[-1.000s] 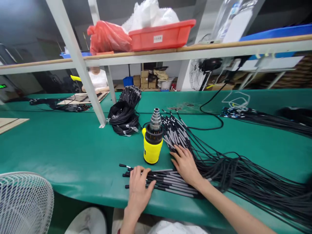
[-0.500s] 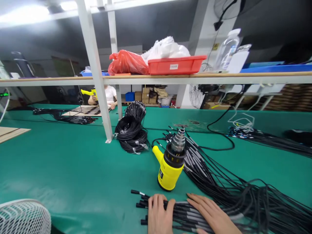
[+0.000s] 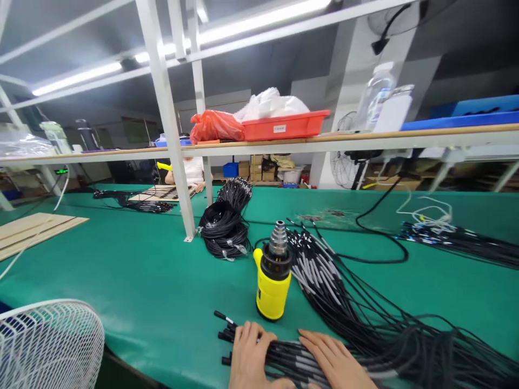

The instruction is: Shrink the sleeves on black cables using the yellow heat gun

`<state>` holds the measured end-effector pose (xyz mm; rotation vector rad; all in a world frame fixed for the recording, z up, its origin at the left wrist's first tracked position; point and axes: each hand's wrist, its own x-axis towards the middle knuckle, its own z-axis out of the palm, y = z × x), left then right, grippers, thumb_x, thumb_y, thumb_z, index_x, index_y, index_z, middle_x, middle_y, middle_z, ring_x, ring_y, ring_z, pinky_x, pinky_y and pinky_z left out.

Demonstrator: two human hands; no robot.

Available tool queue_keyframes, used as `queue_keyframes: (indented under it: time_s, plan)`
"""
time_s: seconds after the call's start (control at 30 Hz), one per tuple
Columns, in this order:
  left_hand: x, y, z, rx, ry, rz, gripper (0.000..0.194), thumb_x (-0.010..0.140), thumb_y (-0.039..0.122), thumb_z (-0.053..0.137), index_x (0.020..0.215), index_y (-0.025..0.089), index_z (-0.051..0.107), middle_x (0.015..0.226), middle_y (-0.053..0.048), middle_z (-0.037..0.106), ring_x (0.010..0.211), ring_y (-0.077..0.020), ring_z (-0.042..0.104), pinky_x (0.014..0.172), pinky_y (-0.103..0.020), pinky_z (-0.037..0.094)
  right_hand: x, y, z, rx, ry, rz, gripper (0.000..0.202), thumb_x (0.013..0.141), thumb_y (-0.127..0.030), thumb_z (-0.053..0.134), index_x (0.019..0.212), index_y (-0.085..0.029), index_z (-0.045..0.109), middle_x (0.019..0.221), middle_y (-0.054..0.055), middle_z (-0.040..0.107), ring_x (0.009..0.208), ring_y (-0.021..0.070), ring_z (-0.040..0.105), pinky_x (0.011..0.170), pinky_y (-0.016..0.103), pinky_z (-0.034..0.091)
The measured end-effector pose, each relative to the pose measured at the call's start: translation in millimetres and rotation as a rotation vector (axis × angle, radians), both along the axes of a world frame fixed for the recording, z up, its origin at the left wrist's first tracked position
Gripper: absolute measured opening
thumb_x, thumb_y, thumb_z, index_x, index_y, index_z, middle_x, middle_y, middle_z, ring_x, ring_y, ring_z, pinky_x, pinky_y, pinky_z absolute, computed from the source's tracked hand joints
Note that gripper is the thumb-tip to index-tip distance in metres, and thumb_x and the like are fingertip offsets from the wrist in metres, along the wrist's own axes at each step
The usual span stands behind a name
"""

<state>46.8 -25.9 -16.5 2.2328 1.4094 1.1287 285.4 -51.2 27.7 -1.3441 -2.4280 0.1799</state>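
A bundle of black cables (image 3: 294, 355) with grey sleeves lies at the bench's front, its connector ends pointing left. Near those ends, my left hand (image 3: 251, 356) is closed over the bundle, with the thumb on the near side. My right hand (image 3: 330, 359) rests on the same bundle farther right, fingers stretched out and lying across the cables. Just beyond both hands, a yellow heat gun (image 3: 272, 294) stands upright with its metal nozzle pointing up. Behind it to the right spreads a larger pile of cables (image 3: 324, 275) with grey sleeves. The undersides of both hands' grip are hidden.
A white fan guard (image 3: 52, 340) is at the lower left. Coiled black cables (image 3: 223, 229) lie by a white shelf post (image 3: 168, 119). The overhead shelf carries a red tray (image 3: 287, 127) and bottles. Across the bench sits another person (image 3: 194, 172).
The camera view has tilted up and shifted, so more ceiling and fan guard show. Both hands stay on the cable bundle, appearing slightly farther left in the picture.
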Motion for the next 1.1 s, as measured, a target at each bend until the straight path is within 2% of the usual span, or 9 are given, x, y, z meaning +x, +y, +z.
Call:
queue_keyframes:
  time_s: [0.1,0.27,0.4,0.53,0.6,0.7,0.8,0.97,1.1]
  plan:
    - [0.7,-10.1,25.9,-0.093,0.042,0.020,0.059,0.050,0.051,0.093,0.100,0.028,0.071,0.100,-0.004,0.067,0.101,-0.0310,0.059,0.103,-0.053,0.037,-1.0,-6.2,8.1,-0.063,0.001,0.011,0.057,0.093,-0.050,0.059,0.143,-0.021,0.057,0.145,0.012,0.054,0.129,0.0343,0.053,0.108,0.052,0.045]
    - [4.7,-20.3,55.1,-0.141,0.120,-0.009,0.046,0.063,0.040,0.090,0.100,0.024,0.069,0.101,-0.005,0.065,0.100,-0.0283,0.057,0.096,-0.048,0.042,-1.7,-12.8,13.6,-0.133,0.064,0.000,0.068,0.087,-0.048,0.070,0.146,-0.020,0.051,0.143,0.013,0.055,0.131,0.0345,0.048,0.112,0.056,0.038]
    - [7.5,-21.3,54.8,-0.080,0.120,0.079,0.042,0.067,0.027,0.087,0.105,0.024,0.068,0.102,-0.004,0.063,0.101,-0.0275,0.057,0.096,-0.047,0.043,-9.7,-8.0,12.7,-0.115,0.146,-0.102,0.059,0.086,-0.036,0.074,0.139,-0.020,0.056,0.127,0.012,0.061,0.118,0.0331,0.054,0.104,0.056,0.043]
    - [5.3,-24.0,48.4,0.002,0.124,0.197,0.027,0.075,0.025,0.081,0.100,0.023,0.069,0.095,-0.004,0.063,0.096,-0.0269,0.058,0.092,-0.047,0.044,-17.1,-4.6,17.0,-0.080,0.225,-0.179,0.042,0.081,-0.033,0.080,0.119,-0.023,0.065,0.109,0.008,0.061,0.106,0.0305,0.055,0.093,0.051,0.046]
    - [2.4,-25.7,46.5,0.040,0.106,0.220,0.016,0.081,0.027,0.076,0.095,0.022,0.068,0.088,-0.003,0.064,0.090,-0.0250,0.059,0.091,-0.046,0.044,-16.9,-4.4,16.8,-0.063,0.260,-0.170,0.030,0.085,-0.034,0.076,0.112,-0.024,0.066,0.105,0.007,0.060,0.103,0.0289,0.055,0.092,0.050,0.044]
    - [-2.8,-26.2,46.0,0.048,0.059,0.162,0.009,0.090,0.030,0.066,0.090,0.021,0.068,0.073,0.000,0.060,0.077,-0.0205,0.058,0.083,-0.040,0.046,-13.6,-2.7,11.0,0.007,0.337,-0.151,0.014,0.098,-0.034,0.058,0.102,-0.023,0.065,0.097,0.006,0.059,0.095,0.0256,0.054,0.087,0.044,0.043]
    - [-5.7,-25.6,46.6,0.069,0.010,0.129,0.019,0.097,0.029,0.054,0.086,0.021,0.067,0.068,0.001,0.059,0.071,-0.0186,0.057,0.078,-0.036,0.047,-11.4,2.0,4.0,0.106,0.412,-0.157,0.029,0.105,-0.037,0.042,0.090,-0.021,0.061,0.087,0.006,0.059,0.085,0.0232,0.052,0.078,0.038,0.042]
    - [-8.7,-29.1,45.4,0.159,0.038,0.140,0.023,0.100,0.031,0.048,0.093,0.020,0.066,0.076,-0.002,0.064,0.077,-0.0191,0.060,0.084,-0.038,0.048,-12.4,5.6,3.3,0.170,0.423,-0.180,0.039,0.107,-0.043,0.034,0.085,-0.020,0.058,0.075,0.003,0.057,0.074,0.0206,0.049,0.072,0.033,0.039]
    - [-30.3,-40.0,54.7,0.244,0.157,0.108,0.027,0.103,0.028,0.042,0.096,0.021,0.067,0.084,-0.004,0.069,0.082,-0.0202,0.060,0.077,-0.034,0.049,-11.3,1.5,7.9,0.256,0.372,-0.204,0.043,0.108,-0.043,0.030,0.083,-0.020,0.056,0.076,0.004,0.059,0.076,0.0210,0.051,0.073,0.034,0.035]
